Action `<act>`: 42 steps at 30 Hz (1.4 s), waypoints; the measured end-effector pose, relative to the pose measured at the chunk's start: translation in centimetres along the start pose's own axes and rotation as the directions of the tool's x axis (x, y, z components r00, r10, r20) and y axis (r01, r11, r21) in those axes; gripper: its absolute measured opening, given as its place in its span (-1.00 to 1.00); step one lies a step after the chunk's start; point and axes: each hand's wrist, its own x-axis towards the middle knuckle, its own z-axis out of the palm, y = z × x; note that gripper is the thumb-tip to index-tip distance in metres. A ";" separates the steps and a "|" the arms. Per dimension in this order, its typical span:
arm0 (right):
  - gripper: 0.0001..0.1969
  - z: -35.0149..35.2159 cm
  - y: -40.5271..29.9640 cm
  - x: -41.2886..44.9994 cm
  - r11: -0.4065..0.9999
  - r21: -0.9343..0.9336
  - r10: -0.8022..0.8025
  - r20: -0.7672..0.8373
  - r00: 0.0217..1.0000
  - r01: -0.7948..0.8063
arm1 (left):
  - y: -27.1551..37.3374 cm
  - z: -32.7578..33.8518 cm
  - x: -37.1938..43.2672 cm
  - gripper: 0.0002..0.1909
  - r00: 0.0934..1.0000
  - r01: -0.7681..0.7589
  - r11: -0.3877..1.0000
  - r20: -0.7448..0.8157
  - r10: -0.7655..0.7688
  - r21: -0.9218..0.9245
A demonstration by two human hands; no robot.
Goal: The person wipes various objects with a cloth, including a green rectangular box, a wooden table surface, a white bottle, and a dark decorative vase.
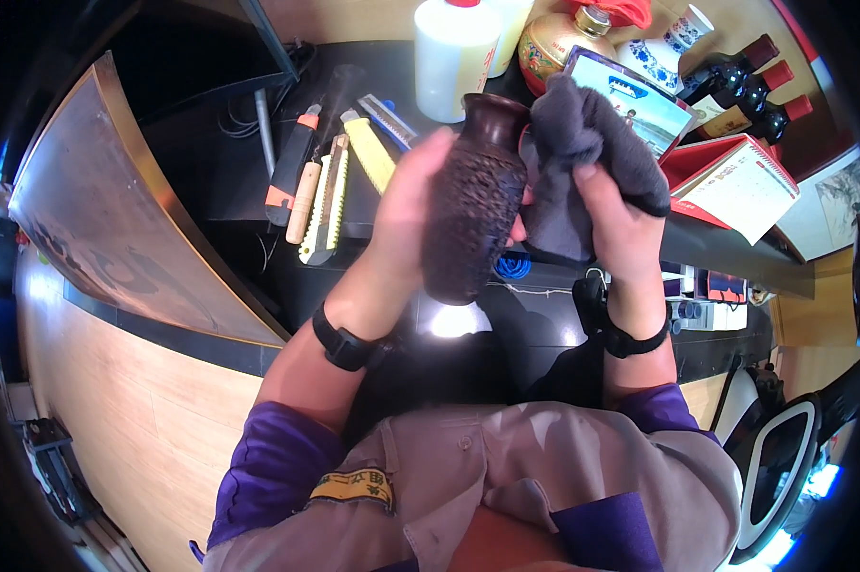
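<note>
My left hand (410, 204) holds a dark brown vase (476, 207) by its side, in front of my chest. The vase has a smooth neck with a flared rim and a rough, textured body; it leans slightly, mouth away from me. In my right hand (619, 222) is a bunched grey cloth (569, 157), close beside the vase's neck and body. Fingertips show between the vase and the cloth; whose hand they belong to is hard to tell. Both wrists wear black straps.
Several utility knives (330, 200) and a wooden-handled tool (303, 204) lie on the black desk at the left. Behind stand a white plastic bottle (455, 61), a gold gourd-shaped bottle (555, 43), a blue-and-white porcelain bottle (652, 57), dark wine bottles (752, 93) and a desk calendar (744, 182).
</note>
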 end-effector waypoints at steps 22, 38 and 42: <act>-0.25 4.2 -0.7 -0.2 0.932 0.260 0.088 0.511 0.855 -0.252 | 7.0 -0.1 0.5 -0.43 0.635 -0.343 0.184 0.083 0.768 0.921; -0.22 6.4 2.2 3.7 0.927 0.142 0.248 0.462 0.851 -0.347 | 8.8 -5.6 10.6 -0.43 0.492 0.027 0.045 -0.053 0.869 0.999; -0.23 7.2 3.1 4.2 0.949 0.093 0.226 0.463 0.857 -0.301 | 8.8 -6.5 12.4 -0.42 0.481 0.021 0.084 -0.084 0.873 0.996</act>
